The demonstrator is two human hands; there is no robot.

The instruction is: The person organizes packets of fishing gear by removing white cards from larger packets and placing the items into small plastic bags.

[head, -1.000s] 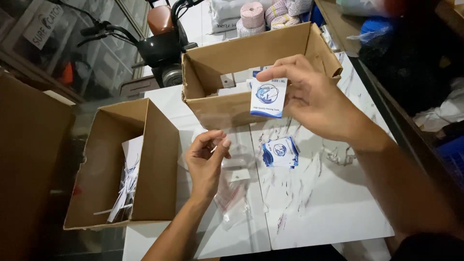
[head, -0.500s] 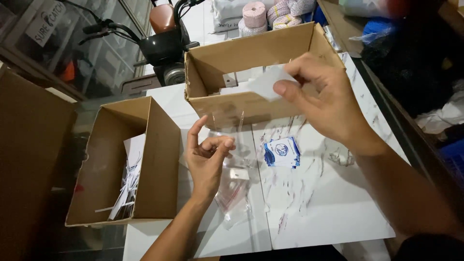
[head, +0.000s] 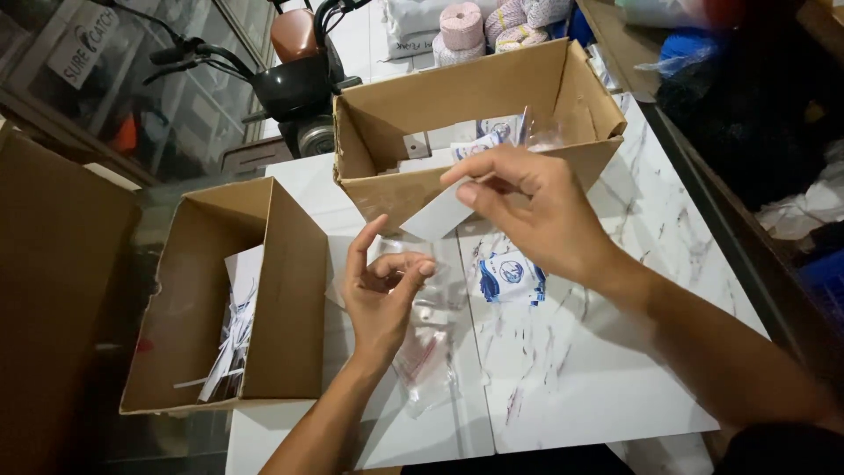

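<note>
Two hands work above the white marble table [head: 598,369]. The fingers of the right hand [head: 536,220] pinch a small white card [head: 440,215], which is tilted and points down toward the other hand. The left hand [head: 382,290] is just below it; its thumb and fingertips pinch the top of a clear plastic bag [head: 422,352], whose lower part lies on the table. Just beside the right wrist, a small pile of blue and white packets [head: 510,277] rests on the table. Behind the hands stands an open cardboard box [head: 396,176] with more packets inside. To the left there is a second cardboard box [head: 290,290], and it holds some filled white items. A parked scooter [head: 299,79] is further back.
</note>
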